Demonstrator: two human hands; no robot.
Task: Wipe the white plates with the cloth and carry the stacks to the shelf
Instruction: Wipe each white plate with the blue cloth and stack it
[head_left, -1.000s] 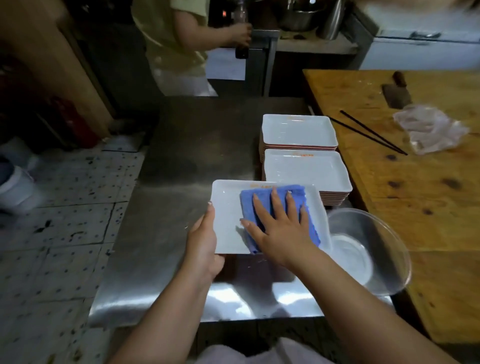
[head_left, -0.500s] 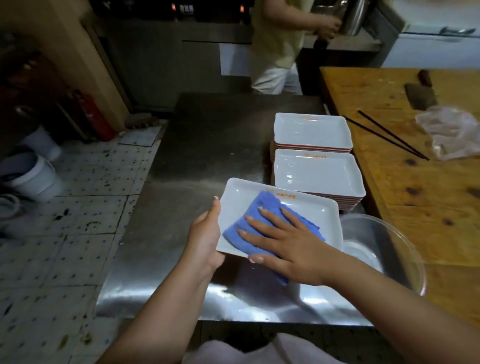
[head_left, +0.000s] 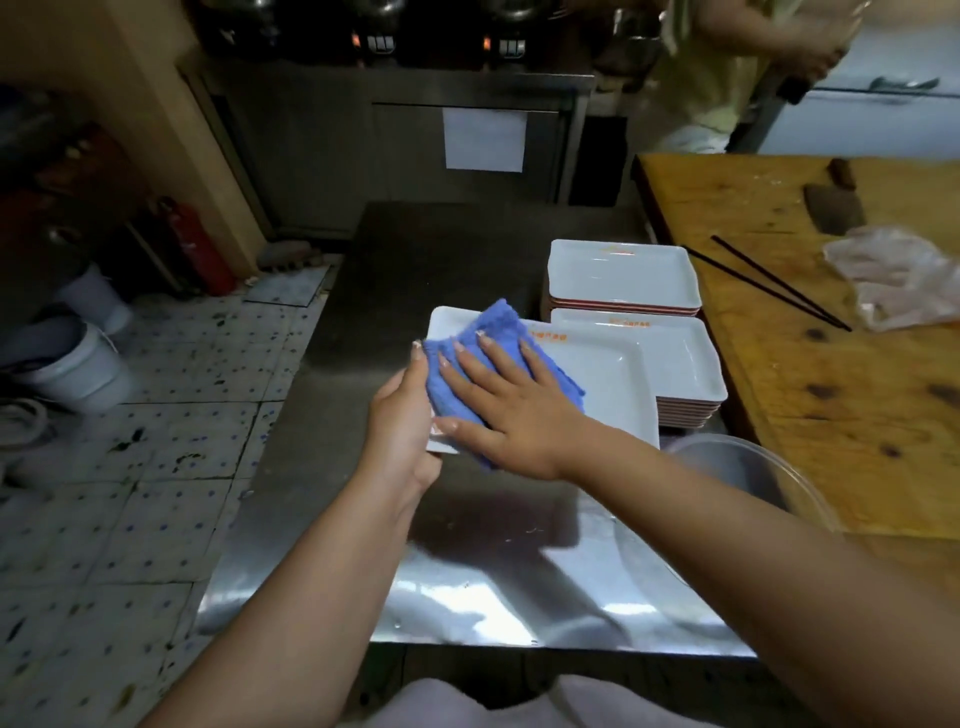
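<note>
The white rectangular plate (head_left: 597, 374) is held off the steel table (head_left: 457, 587) at its left edge by the left hand (head_left: 402, 415), fingers curled around the rim, over bare steel on the table's left half. The blue cloth (head_left: 493, 332) is pressed flat onto the plate's left part by the right hand (head_left: 511, 400), fingers straight and spread. Two stacks of white rectangular plates (head_left: 634, 291) are crowded along the table's right edge against the wooden counter (head_left: 810, 415), the held plate overlapping the nearer stack, with a clear plastic bowl (head_left: 748, 467) at the near right corner.
</note>
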